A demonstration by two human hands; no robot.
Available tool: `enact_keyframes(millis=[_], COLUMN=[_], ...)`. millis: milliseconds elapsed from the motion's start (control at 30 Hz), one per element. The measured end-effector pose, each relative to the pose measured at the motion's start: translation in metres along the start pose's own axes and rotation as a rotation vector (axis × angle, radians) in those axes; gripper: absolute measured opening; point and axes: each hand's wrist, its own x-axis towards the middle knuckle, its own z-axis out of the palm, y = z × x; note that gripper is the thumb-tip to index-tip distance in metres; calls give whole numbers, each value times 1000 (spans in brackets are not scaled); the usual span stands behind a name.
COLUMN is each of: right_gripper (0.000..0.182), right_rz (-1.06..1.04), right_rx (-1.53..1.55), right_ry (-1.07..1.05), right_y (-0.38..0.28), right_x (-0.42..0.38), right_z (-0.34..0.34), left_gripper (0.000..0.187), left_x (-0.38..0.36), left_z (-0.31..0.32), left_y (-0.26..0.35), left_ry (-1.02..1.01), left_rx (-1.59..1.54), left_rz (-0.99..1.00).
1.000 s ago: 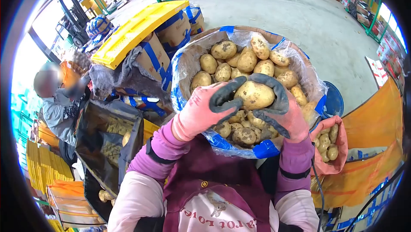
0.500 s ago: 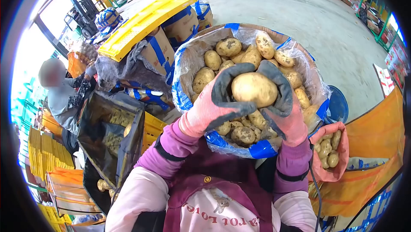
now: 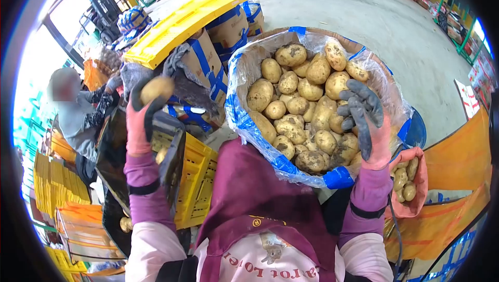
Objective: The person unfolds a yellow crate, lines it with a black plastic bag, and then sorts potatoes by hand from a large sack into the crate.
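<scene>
My left hand [image 3: 141, 113], in a grey-and-pink work glove, grips a large pale potato [image 3: 157, 90] above a dark-lined crate [image 3: 179, 144] on my left. My right hand [image 3: 368, 120], gloved alike, hovers over the right side of a round container [image 3: 244, 144] lined with clear plastic and edged with blue tape. Its fingers are spread and slightly curled, with nothing visible in them. Many potatoes [image 3: 310, 90] fill that container, several with dark soil on their skins. Inside the dark-lined crate a few potatoes show, partly hidden by my left arm.
A yellow plastic crate [image 3: 195, 188] stands between me and the dark lining. Taped cardboard boxes [image 3: 200, 63] with a yellow panel [image 3: 182, 24] on top are at the back left. A red bag of potatoes [image 3: 416, 193] sits at right, near a blue bucket [image 3: 417, 128]. Another person [image 3: 78, 115] is at far left.
Both hands held the large potato over the round container. My left hand has carried it left to the dark-lined crate, while my right hand has let go and moved slightly right.
</scene>
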Motion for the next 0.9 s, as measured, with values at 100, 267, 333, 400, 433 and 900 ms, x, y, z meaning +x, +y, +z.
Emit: enact_keyframes(millis=[100, 267, 333, 400, 433, 900], right_gripper=[39, 38, 38, 38, 38, 41], right_rz=[11, 6, 6, 10, 18, 15], right_rx=[18, 99, 117, 137, 145, -12], right_ry=[87, 122, 138, 140, 154, -117], right_y=[4, 2, 4, 4, 3, -11], right_x=[4, 7, 5, 3, 1, -9], right_z=[-1, -5, -4, -10, -12, 3], left_gripper=[40, 38, 40, 44, 49, 88], left_x=[9, -57, -61, -44, -38, -84], left_z=[-123, -164, -152, -154, -136, 101], left_y=[-117, -214, -219, -250, -225, 59], left_ry=[-144, -318, -532, -638, -546, -456], left_rx=[325, 490, 622, 781, 851, -404], left_rz=[-158, -668, -629, -502, -415, -6])
